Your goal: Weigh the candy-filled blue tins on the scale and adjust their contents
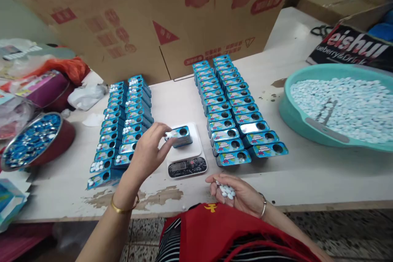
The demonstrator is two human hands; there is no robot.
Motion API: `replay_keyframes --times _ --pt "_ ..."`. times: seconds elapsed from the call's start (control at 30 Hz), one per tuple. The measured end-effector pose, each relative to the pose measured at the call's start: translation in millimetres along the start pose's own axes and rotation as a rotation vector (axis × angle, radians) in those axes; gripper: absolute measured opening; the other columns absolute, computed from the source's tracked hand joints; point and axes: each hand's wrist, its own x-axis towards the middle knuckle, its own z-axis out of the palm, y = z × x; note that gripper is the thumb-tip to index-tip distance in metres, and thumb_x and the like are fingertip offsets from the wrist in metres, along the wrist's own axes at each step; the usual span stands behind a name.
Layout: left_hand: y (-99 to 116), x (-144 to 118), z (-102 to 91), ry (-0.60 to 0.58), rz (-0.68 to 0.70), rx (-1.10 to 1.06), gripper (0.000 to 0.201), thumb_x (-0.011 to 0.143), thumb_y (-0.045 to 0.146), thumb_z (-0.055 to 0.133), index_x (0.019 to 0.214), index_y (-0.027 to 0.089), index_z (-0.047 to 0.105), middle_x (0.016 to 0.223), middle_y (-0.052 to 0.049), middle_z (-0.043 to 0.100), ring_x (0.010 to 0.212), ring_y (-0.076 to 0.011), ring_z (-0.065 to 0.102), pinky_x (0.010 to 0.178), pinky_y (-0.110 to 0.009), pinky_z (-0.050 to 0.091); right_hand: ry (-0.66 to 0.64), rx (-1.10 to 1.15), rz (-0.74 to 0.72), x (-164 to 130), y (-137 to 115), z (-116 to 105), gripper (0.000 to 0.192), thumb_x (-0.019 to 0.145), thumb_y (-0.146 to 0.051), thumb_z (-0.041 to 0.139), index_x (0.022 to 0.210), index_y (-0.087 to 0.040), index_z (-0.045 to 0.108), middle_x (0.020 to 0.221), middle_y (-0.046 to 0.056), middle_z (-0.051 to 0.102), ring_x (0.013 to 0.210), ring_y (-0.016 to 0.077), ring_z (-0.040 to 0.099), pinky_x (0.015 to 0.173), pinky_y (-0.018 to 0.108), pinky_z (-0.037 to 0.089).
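Note:
My left hand [153,149] has its thumb and fingers closed on the near-left end of a small blue tin [183,133] with a round dark hole in its top. The tin is over the white platform of a kitchen scale [193,151]; whether it rests fully there I cannot tell. White candies show on the tin's top beside my fingertips. Low in front of the scale, my right hand [236,192] is cupped palm up, its fingers curled around several white oval candies [226,191].
To the left stand two rows of blue tins [104,143] with candies on top; right of the scale are two more rows [229,135]. A turquoise basin [291,110] holds white candies and tongs. A red bowl [66,133] holds blue wrapped pieces. A large carton [138,16] stands behind.

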Motion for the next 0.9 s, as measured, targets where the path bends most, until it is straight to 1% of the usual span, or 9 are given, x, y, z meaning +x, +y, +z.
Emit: replay_keyframes --times 0.1,0.17,0.23,0.27,0.33,0.47,0.6,0.73,0.9 --pt "-2.8 -66.2 13.9 0.012 -0.11 -0.092 0.005 0.092 0.021 0.049 0.092 0.018 0.053 0.08 -0.001 0.056 0.073 -0.012 0.054 0.067 -0.024 0.044 0.004 0.01 0.024 -2.1 2.5 -2.1 0.029 0.072 -0.038 0.072 0.088 -0.013 0.071 0.068 0.002 0.065 0.051 0.0064 0.053 0.044 0.017 0.033" --pt "0.0 -121.4 31.8 -0.036 -0.176 -0.152 0.01 0.093 0.018 0.045 0.098 0.018 0.054 0.082 -0.003 0.058 0.077 -0.013 0.057 0.069 -0.025 0.046 0.032 0.024 0.06 -4.9 4.7 -4.2 0.028 0.073 -0.036 0.071 0.089 -0.013 0.071 0.069 0.002 0.065 0.052 0.0058 0.052 0.047 0.017 0.036" --pt "9.2 -169.1 49.9 -0.139 -0.228 -0.197 0.019 0.094 0.018 0.043 0.11 0.019 0.053 0.092 -0.006 0.061 0.086 -0.0155 0.059 0.075 -0.028 0.049 0.049 0.023 0.094 -7.2 6.5 -5.6 0.028 0.073 -0.035 0.072 0.09 -0.013 0.071 0.069 0.002 0.064 0.052 0.005 0.051 0.046 0.016 0.035" --pt "15.4 -185.9 57.9 -0.166 -0.245 -0.207 0.023 0.094 0.019 0.044 0.115 0.02 0.051 0.097 -0.007 0.062 0.091 -0.0169 0.06 0.078 -0.03 0.05 0.052 0.014 0.106 -7.8 7.3 -5.7 0.028 0.073 -0.034 0.072 0.091 -0.013 0.071 0.069 0.002 0.064 0.05 0.0046 0.049 0.044 0.016 0.034" --pt "27.2 -202.5 71.1 -0.178 -0.268 -0.21 0.028 0.093 0.021 0.046 0.122 0.022 0.048 0.105 -0.008 0.062 0.098 -0.0185 0.059 0.083 -0.033 0.05 0.049 -0.008 0.12 -7.8 8.6 -4.8 0.029 0.072 -0.034 0.073 0.091 -0.012 0.071 0.069 0.002 0.064 0.049 0.0045 0.048 0.041 0.016 0.03" --pt "36.1 -187.6 91.0 -0.182 -0.33 -0.155 0.031 0.093 0.029 0.048 0.123 0.019 0.049 0.096 -0.007 0.062 0.086 -0.0184 0.06 0.073 -0.031 0.051 0.051 -0.028 0.13 -5.6 10.1 -1.4 0.029 0.073 -0.035 0.071 0.091 -0.012 0.071 0.069 0.003 0.064 0.049 0.0047 0.048 0.041 0.016 0.029" --pt "31.4 -167.6 101.4 -0.225 -0.329 -0.039 0.021 0.095 0.026 0.04 0.093 0.017 0.058 0.081 -0.006 0.058 0.075 -0.0181 0.058 0.065 -0.029 0.048 0.05 -0.027 0.098 -5.0 8.9 -1.1 0.029 0.073 -0.034 0.072 0.091 -0.011 0.071 0.068 0.003 0.064 0.05 0.0045 0.049 0.044 0.015 0.033" --pt "34.9 -158.8 95.3 -0.212 -0.276 -0.146 0.019 0.095 0.024 0.04 0.087 0.018 0.056 0.078 -0.004 0.058 0.073 -0.0157 0.055 0.065 -0.027 0.045 0.047 0.0 0.085 -4.5 8.1 -2.1 0.028 0.074 -0.034 0.072 0.091 -0.011 0.071 0.068 0.003 0.065 0.051 0.0043 0.05 0.046 0.015 0.036" --pt "57.1 -134.2 81.6 -0.101 -0.135 -0.293 0.009 0.092 0.02 0.046 0.092 0.017 0.055 0.077 -0.004 0.058 0.071 -0.0143 0.054 0.064 -0.027 0.043 0.053 0.007 0.111 -0.1 7.9 -0.8 0.029 0.075 -0.035 0.072 0.091 -0.01 0.07 0.068 0.003 0.065 0.054 0.0063 0.055 0.047 0.016 0.039"
